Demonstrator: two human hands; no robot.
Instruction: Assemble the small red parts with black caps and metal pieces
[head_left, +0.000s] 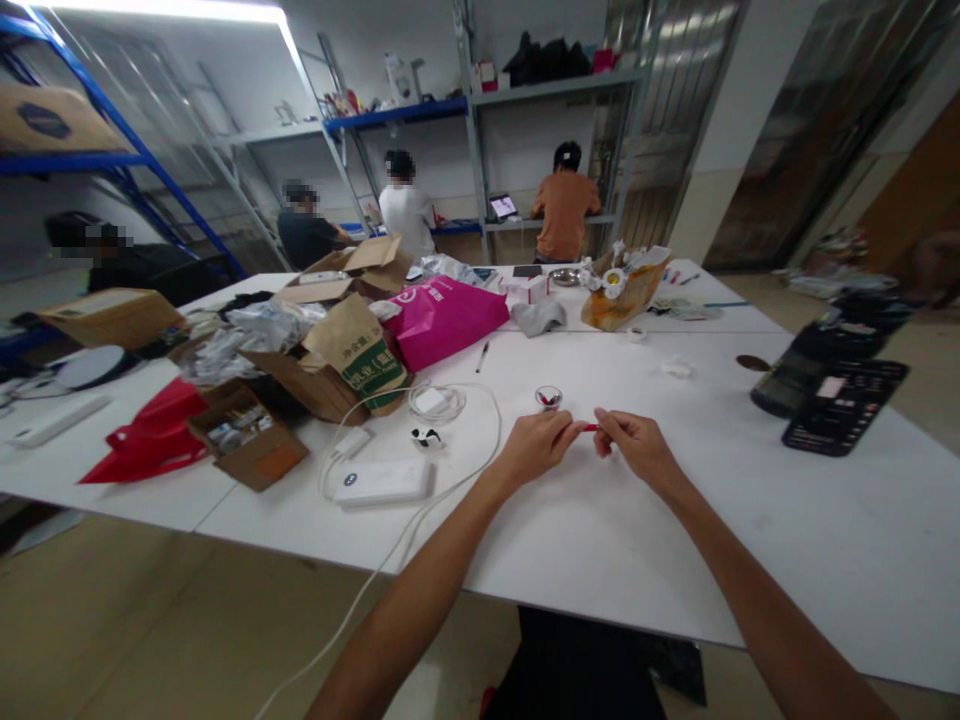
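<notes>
My left hand and my right hand meet above the white table, pinching a small red piece between their fingertips. The piece is thin and short; its kind is too small to make out. Just beyond my left hand stands a small clear round dish with red and dark bits in it. To the left of that hand lie a white power bank and a small black-and-white object. Both hands are closed, with the fingers partly hidden.
A white cable loops around the power bank and hangs over the front edge. Cardboard boxes, a pink bag and a red bag crowd the left. At right stand a phone-like black panel and a dark stand. Several people sit beyond.
</notes>
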